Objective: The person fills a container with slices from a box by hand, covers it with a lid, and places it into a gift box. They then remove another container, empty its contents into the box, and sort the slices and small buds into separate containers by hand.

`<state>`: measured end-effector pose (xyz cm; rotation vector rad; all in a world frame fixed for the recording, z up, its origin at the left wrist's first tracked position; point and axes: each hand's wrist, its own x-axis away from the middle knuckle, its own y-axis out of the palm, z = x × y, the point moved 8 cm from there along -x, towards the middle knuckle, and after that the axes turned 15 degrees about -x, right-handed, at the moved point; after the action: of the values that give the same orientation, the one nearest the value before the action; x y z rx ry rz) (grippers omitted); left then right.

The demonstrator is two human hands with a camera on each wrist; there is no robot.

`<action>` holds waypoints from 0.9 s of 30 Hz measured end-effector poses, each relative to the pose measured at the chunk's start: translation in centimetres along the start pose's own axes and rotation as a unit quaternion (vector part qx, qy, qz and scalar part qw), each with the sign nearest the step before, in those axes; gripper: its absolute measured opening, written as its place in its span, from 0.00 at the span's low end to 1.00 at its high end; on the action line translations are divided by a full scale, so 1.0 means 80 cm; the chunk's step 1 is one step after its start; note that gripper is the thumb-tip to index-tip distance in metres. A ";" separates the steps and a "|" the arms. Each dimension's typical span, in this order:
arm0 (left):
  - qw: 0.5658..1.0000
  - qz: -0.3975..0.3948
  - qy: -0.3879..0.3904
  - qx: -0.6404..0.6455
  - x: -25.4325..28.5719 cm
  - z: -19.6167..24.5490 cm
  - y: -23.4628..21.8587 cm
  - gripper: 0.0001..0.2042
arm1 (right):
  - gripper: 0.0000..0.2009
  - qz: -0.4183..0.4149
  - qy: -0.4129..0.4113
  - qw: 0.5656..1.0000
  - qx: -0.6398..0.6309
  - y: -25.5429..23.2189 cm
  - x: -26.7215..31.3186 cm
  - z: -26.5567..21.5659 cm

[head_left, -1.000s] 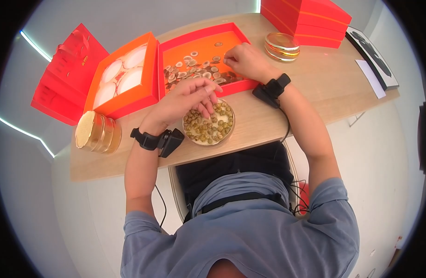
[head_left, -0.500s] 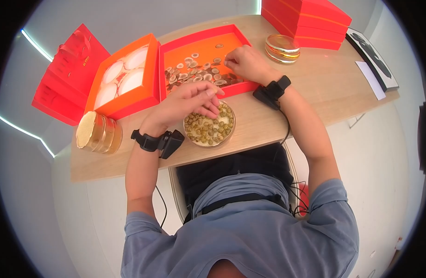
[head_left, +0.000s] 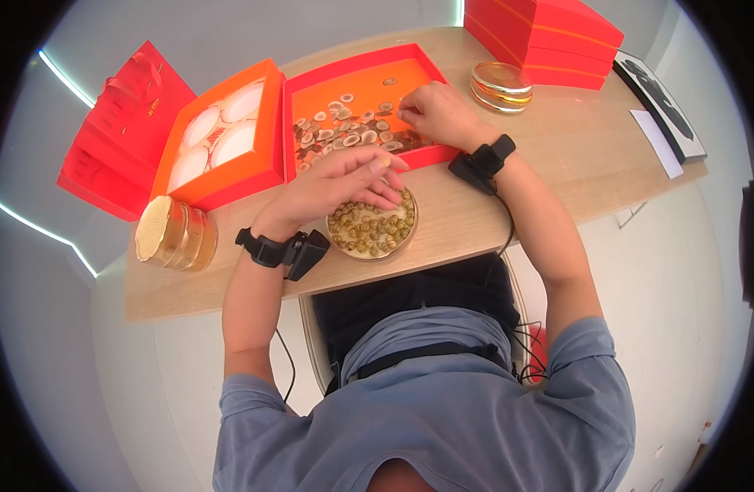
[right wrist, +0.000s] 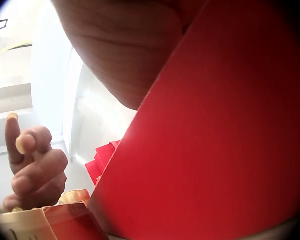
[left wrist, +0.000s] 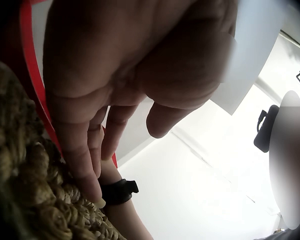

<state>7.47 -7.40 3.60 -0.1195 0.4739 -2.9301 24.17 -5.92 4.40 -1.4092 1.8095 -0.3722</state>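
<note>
My left hand (head_left: 344, 182) hovers over a round open tub (head_left: 372, 257) filled with small greenish-brown coiled pellets (head_left: 373, 234). Its fingers hang loosely, the index finger fairly straight, and in the left wrist view one fingertip (left wrist: 98, 200) is right at the pellets (left wrist: 55, 215). My right hand (head_left: 442, 115) reaches over the near right edge of a shallow red box (head_left: 356, 75) with an orange inside. Round, dark-rimmed slices (head_left: 348, 131) lie scattered in it. The right fingers are bent down near the slices; the box wall (right wrist: 205, 140) hides their tips in the right wrist view, so I cannot tell whether they pinch one.
Left of the tray stands an orange box (head_left: 266, 131) with several round white lids, beside a red gift bag (head_left: 131, 115). A gold-lidded jar (head_left: 176, 234) stands at the left edge. A gold-rimmed round container (head_left: 501, 87) and stacked red boxes (head_left: 549, 41) occupy the back right.
My left hand has shifted slightly right over the tub, its fingers changing pose a little. The right hand stays in nearly the same place at the box.
</note>
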 end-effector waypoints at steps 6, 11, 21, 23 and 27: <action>0.998 0.056 0.004 0.019 0.021 0.006 -0.049 0.21 | 0.10 -0.008 -0.006 1.000 0.006 0.001 0.000 -0.003; 0.993 0.013 -0.073 -0.089 0.025 -0.007 -0.041 0.22 | 0.10 -0.009 -0.011 1.000 0.017 0.001 0.000 -0.004; 0.995 -0.022 -0.053 -0.078 0.016 -0.011 -0.015 0.21 | 0.10 -0.010 -0.035 0.999 0.021 0.002 0.001 -0.008; 0.996 -0.019 -0.051 -0.077 0.016 -0.010 -0.016 0.21 | 0.10 -0.012 -0.037 0.999 0.022 0.003 0.001 -0.008; 0.999 -0.002 -0.022 -0.048 0.007 -0.007 -0.019 0.23 | 0.10 -0.019 -0.037 0.999 0.027 0.003 0.002 -0.010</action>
<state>6.60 -5.95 3.56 -0.1965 0.6079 -2.9014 23.41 -6.19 4.69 -1.4032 1.7036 -0.3802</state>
